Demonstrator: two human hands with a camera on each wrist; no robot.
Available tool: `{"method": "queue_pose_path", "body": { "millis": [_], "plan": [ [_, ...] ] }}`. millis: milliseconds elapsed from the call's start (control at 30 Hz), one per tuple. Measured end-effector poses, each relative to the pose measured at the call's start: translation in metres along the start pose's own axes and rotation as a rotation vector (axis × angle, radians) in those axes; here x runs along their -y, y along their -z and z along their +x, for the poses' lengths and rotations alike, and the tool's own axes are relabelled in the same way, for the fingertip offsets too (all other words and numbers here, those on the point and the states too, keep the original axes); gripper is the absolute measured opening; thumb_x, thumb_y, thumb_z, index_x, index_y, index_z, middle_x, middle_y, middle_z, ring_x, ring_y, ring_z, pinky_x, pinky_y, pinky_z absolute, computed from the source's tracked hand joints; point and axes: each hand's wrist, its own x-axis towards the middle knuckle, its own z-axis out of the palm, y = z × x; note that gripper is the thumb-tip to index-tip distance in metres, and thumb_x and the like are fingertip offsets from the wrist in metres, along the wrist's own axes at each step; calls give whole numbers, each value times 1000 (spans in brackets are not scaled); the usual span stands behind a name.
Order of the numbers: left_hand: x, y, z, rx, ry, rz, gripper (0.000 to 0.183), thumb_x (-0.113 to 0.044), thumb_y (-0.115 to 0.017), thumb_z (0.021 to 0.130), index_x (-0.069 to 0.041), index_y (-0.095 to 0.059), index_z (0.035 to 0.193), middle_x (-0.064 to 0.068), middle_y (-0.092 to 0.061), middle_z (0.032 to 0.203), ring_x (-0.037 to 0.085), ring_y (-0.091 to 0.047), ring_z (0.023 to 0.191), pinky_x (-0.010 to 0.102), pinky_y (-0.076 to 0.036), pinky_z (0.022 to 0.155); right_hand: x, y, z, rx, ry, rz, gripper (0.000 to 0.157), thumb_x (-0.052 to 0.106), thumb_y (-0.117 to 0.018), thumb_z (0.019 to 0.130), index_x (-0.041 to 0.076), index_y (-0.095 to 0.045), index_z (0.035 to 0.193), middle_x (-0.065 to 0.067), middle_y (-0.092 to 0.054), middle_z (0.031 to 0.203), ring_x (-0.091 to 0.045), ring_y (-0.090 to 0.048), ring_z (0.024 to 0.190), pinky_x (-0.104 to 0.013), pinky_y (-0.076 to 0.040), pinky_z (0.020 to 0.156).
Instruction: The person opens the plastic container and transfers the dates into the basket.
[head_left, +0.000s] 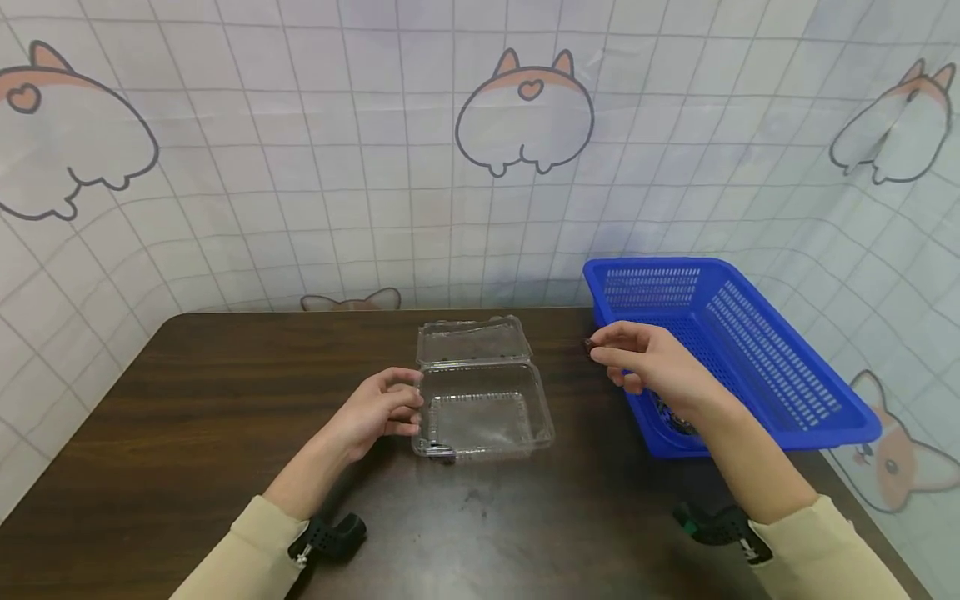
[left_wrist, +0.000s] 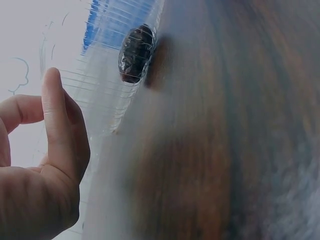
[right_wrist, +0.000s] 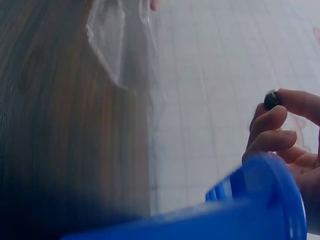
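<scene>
An open clear plastic clamshell box (head_left: 480, 417) stands mid-table, its lid (head_left: 474, 342) folded back. My left hand (head_left: 386, 404) is at its left side, fingertips loosely bent and right at the rim. Inside the box's near left corner lies a small dark oval piece (left_wrist: 136, 54), shiny and wrinkled as if wrapped. My right hand (head_left: 648, 362) pinches a similar small dark piece (right_wrist: 272, 99) between thumb and index finger, in the air by the left rim of a blue basket (head_left: 750, 292). The other fingers of that hand are curled below.
Low in the basket's near left part, partly hidden by my right forearm, dark shiny pieces (head_left: 672, 417) show. The brown wooden table (head_left: 187, 417) ends at a tile-patterned wall covering (head_left: 337, 167) behind and at the sides.
</scene>
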Motion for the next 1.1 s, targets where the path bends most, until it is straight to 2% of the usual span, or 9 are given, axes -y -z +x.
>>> {"method": "queue_pose_path", "body": {
  "millis": [167,433,600,900,1100],
  "plan": [
    [-1,1,0,4,-1,-3,50,-1,-58,97,5,-41,143,8,-58,93,16,-61,71,28,-61,67,-6,18,-7,-47,7,-3,39,25,-66,103,-4,-56,127,-10,-58,112,-16,-52,75,-28,-42,60],
    [0,1,1,-1,-3,-12,52,0,-59,96,6,-40,144,7,-58,89,15,-61,70,28,-60,66,-21,44,-18,-105,-3,-17,37,28,-64,104,-1,-57,125,-4,-60,104,-17,-55,75,-28,-44,59],
    [0,0,0,2,-2,-10,52,0,-59,96,7,-40,144,8,-58,89,16,-61,70,28,-61,66,-30,57,-23,-136,-33,-33,37,29,-62,105,0,-58,127,-2,-58,108,-17,-57,77,-29,-45,60],
    [-3,-1,2,11,-5,-15,51,-1,-57,97,7,-40,144,9,-60,91,16,-62,71,28,-61,66,-39,70,-32,-131,-78,-105,49,31,-60,106,-8,-52,135,-1,-58,109,-16,-57,77,-29,-47,61],
    [-2,0,0,4,2,-16,50,0,-57,97,7,-40,144,8,-60,91,15,-62,70,27,-60,66,-41,75,-31,-116,-94,-91,44,32,-60,106,-4,-55,131,-5,-55,109,-16,-55,76,-29,-46,60]
  ]
}}
